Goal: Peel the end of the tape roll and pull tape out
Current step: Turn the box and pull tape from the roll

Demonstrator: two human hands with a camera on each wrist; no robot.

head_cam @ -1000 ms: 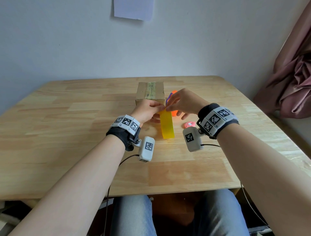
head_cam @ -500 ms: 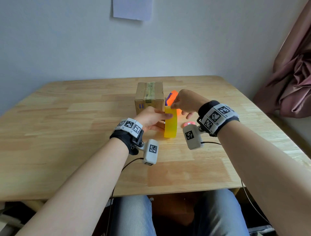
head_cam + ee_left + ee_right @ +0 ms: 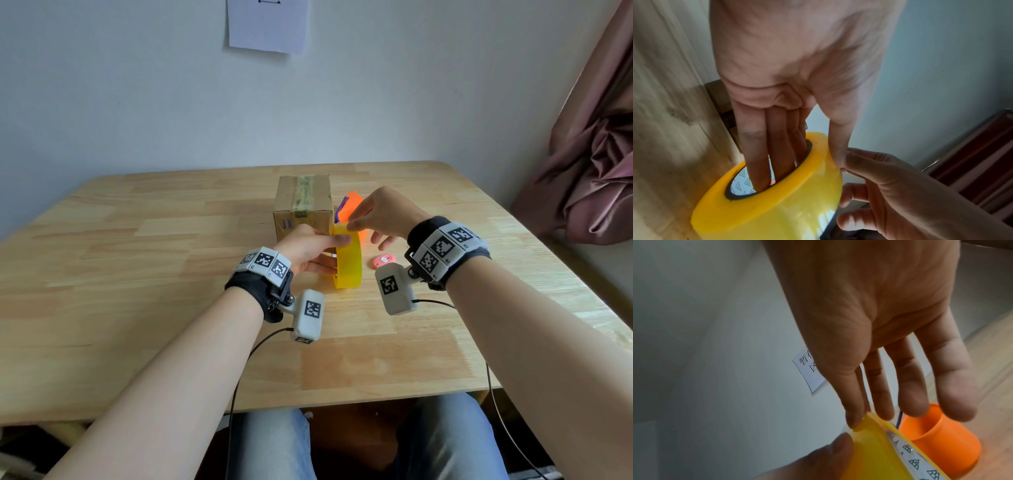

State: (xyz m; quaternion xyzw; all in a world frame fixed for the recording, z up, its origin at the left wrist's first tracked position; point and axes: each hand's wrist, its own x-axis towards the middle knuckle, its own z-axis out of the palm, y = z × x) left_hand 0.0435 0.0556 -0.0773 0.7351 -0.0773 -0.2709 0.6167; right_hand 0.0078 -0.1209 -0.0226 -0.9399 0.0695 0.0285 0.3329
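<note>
A yellow tape roll (image 3: 348,263) stands on edge above the wooden table (image 3: 137,274), just in front of the cardboard box. My left hand (image 3: 310,251) grips it, with fingers (image 3: 758,155) pushed through the core and the thumb pressed on the outer rim; the roll (image 3: 777,203) fills the lower left wrist view. My right hand (image 3: 373,216) pinches the tape end (image 3: 339,229) at the top of the roll between thumb and forefinger. In the right wrist view the pinch sits on the yellow tape (image 3: 869,431), with the other fingers spread out.
A taped cardboard box (image 3: 303,205) stands right behind the roll. An orange cup (image 3: 354,209) lies on its side behind my right hand, also visible as the cup (image 3: 937,439). A small pink object (image 3: 383,261) lies right of the roll. A curtain (image 3: 592,154) hangs at right.
The roll has come a little nearer and higher with my left hand. My right hand has moved to the top of the roll and now pinches the tape end there.
</note>
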